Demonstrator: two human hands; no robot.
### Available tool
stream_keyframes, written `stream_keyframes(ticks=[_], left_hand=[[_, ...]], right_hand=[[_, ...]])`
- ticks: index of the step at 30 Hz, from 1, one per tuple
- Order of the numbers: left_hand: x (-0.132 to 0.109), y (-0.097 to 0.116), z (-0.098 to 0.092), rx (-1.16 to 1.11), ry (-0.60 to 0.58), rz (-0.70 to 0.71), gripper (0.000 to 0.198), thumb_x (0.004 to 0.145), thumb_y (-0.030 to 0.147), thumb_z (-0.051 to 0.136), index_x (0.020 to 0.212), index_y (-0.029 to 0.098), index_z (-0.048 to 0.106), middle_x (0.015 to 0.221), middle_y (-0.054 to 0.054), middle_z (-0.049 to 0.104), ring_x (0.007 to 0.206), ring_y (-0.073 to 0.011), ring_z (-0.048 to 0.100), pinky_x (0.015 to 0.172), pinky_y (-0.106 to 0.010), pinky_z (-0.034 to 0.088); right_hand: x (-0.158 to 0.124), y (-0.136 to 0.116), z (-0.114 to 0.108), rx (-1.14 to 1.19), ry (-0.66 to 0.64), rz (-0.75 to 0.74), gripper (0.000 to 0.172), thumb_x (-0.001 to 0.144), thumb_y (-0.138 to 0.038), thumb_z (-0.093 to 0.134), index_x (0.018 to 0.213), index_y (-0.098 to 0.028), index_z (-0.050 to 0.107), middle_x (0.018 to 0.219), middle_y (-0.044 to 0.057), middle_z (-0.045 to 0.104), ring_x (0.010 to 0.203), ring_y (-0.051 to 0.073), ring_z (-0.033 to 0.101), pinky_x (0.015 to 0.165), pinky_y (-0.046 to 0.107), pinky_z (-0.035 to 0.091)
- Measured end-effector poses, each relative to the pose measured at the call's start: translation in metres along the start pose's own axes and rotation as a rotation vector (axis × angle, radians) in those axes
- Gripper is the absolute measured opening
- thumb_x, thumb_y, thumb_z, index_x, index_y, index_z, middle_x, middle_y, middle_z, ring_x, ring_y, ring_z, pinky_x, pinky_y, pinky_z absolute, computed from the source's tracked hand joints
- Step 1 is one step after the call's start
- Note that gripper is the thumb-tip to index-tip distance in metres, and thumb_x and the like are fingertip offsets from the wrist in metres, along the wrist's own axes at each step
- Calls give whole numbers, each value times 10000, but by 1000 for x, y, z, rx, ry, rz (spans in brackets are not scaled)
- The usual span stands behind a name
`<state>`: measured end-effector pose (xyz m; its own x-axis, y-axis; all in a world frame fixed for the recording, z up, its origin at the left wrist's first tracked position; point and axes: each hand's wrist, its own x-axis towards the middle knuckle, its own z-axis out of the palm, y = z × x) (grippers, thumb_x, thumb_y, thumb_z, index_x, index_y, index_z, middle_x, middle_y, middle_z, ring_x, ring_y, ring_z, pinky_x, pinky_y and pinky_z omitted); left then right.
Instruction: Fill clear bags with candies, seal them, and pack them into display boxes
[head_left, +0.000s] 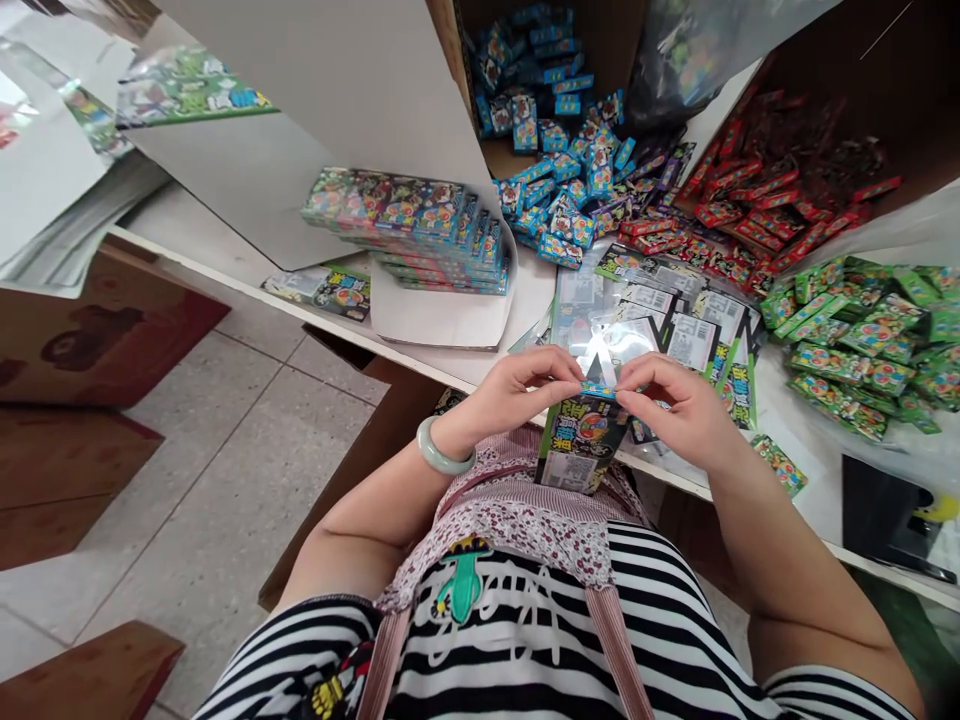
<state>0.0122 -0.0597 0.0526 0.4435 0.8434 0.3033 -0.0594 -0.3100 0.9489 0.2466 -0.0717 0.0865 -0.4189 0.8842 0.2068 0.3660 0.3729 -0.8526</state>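
Observation:
Both hands meet at the top of a printed black-and-green candy packet (577, 445) with large lettering, which hangs upright in front of my apron at the table's edge. My left hand (529, 385) pinches the packet's top left corner between thumb and fingers. At the top right corner my right hand (671, 400) pinches it likewise. A blue strip shows along the top between the fingertips; I cannot tell whether it is a small box inside. Just beyond the hands lie more flat printed packets (690, 340) in clear plastic.
Small blue boxes (566, 220), red boxes (750, 200) and green boxes (862, 330) lie in heaps at the back and right. Neat stacks of candy boxes (420, 220) stand at left on a white card (450, 320). Brown cartons (75, 470) sit on the tiled floor.

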Motion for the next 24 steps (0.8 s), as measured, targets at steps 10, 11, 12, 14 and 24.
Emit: stream_keyframes(ticks=[10,11,12,14,24], left_hand=[[-10,-21,7,143,87,17,168,914,331,698,1039,219,685,978,-51,700,917,-156,670,790,-285,566],[-10,-22,7,148,87,40,134,917,305,692,1026,227,694,971,-45,700,925,-158,668,798,-290,562],[-10,-22,7,150,89,62,92,917,272,688,1000,234,702,952,-36,699,923,-156,667,803,-292,558],[-9,-24,7,158,126,69,100,899,199,692,984,250,708,942,-20,702,919,-150,667,802,-288,551],[5,-50,6,198,336,56,206,698,135,789,825,293,755,852,12,757,819,-196,692,694,-339,520]], right_hand=[[-19,26,30,-149,212,-94,63,952,-263,584,990,-253,633,1024,74,698,988,236,654,876,429,539],[-20,27,33,-145,232,-85,84,959,-269,569,1012,-252,633,1040,76,701,1016,236,652,908,433,533],[-20,27,37,-141,250,-72,107,967,-277,550,1032,-252,633,1056,78,704,1046,236,648,939,435,526],[-20,28,44,-121,288,-38,150,986,-290,506,1051,-251,636,1082,77,710,1093,226,641,996,425,512],[-100,84,-61,-181,464,334,280,944,-334,571,1170,-222,692,1193,66,732,1099,214,666,943,372,533]])
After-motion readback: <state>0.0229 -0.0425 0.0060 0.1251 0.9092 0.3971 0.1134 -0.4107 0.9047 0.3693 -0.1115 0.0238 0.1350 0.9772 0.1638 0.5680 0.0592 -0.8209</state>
